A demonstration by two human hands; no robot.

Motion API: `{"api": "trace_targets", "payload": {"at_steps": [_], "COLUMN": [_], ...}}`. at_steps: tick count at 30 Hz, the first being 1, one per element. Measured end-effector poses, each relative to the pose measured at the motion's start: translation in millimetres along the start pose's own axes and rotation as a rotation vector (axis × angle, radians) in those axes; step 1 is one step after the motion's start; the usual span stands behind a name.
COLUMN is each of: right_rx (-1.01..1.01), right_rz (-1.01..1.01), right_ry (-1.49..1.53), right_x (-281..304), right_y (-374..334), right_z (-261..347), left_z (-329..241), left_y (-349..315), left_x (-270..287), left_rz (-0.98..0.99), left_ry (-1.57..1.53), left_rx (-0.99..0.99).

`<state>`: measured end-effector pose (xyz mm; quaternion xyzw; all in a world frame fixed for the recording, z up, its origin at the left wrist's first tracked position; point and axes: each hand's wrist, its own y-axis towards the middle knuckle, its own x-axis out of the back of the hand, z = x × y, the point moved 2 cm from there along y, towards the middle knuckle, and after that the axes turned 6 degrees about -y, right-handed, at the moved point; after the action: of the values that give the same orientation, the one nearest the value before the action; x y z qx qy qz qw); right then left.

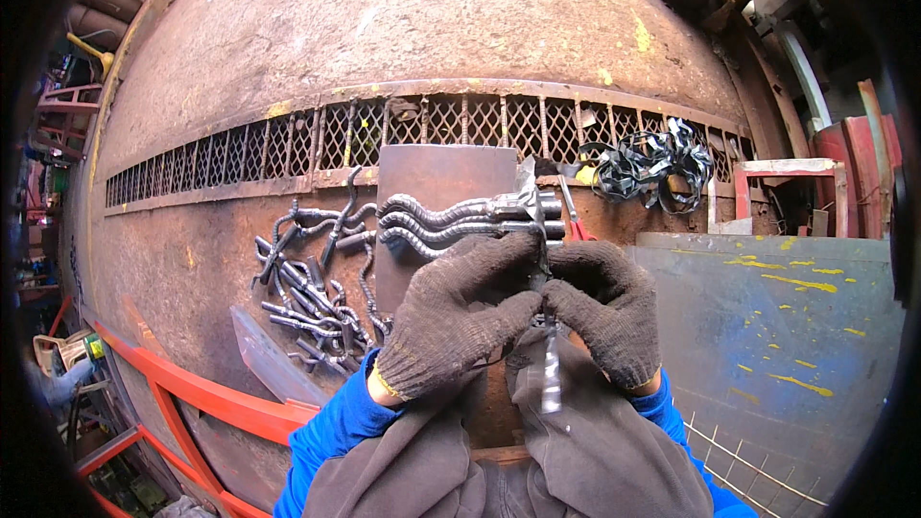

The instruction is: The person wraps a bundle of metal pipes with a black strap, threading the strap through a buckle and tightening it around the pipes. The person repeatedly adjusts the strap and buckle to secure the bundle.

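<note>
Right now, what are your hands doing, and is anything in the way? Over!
Left hand and right hand: pinching thin strip. Wavy rods beyond, on rusty plate. Loose rods piled left, none blocking.

A thin, shiny dark strip (551,379) is pinched between the fingertips of the left hand (460,321) and right hand (609,312); its loose tail hangs toward 6 o'clock, while its crinkled upper part crosses the straight ends of a bundle of metal rods (446,221) and juts up at 12 o'clock. The rods lie side by side, grey and silvery, ribbed and wavy toward 9 o'clock, smooth and straight toward 3 o'clock, lying partly over a flat brown plate (446,168)
</note>
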<state>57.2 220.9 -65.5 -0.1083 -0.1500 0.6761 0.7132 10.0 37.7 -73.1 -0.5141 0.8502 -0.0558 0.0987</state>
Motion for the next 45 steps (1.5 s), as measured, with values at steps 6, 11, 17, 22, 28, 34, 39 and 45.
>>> {"api": "trace_targets", "payload": {"at_steps": [6,11,17,22,28,34,39,45], "right_rx": [-0.027,0.009,-0.005,0.061,0.039,0.022,0.064,-0.015], "right_rz": [-0.002,0.003,-0.02,-0.051,-0.057,-0.067,-0.077,-0.054], "right_ry": [0.009,-0.018,-0.012,-0.074,-0.091,-0.064,-0.145,-0.072], "right_x": [0.6,0.6,-2.7,-1.4,0.6,-2.0,-3.1,0.4], "right_y": [-0.5,0.0,0.6,0.0,-1.5,-0.9,2.1,2.6], "right_z": [3.9,-3.9,-1.9,-3.2,-0.8,4.0,-2.0,-4.0], "left_z": [-4.4,-11.7,-7.6,-15.0,-17.7,-21.2,-17.6,-20.1], "left_y": [-1.4,1.2,1.1,0.6,1.8,-1.6,-2.5,-2.6], "left_x": [-2.0,-0.9,-2.8,-8.6,-12.8,-13.1,-15.0,-14.6], "left_rz": [-0.032,-0.047,-0.091,-0.097,-0.09,-0.072,-0.05,-0.049], "left_ry": [0.069,0.237,0.346,0.527,0.633,0.791,0.841,0.757], "left_rx": [-0.083,-0.097,-0.169,-0.322,-0.377,-0.377,-0.383,-0.377]}}
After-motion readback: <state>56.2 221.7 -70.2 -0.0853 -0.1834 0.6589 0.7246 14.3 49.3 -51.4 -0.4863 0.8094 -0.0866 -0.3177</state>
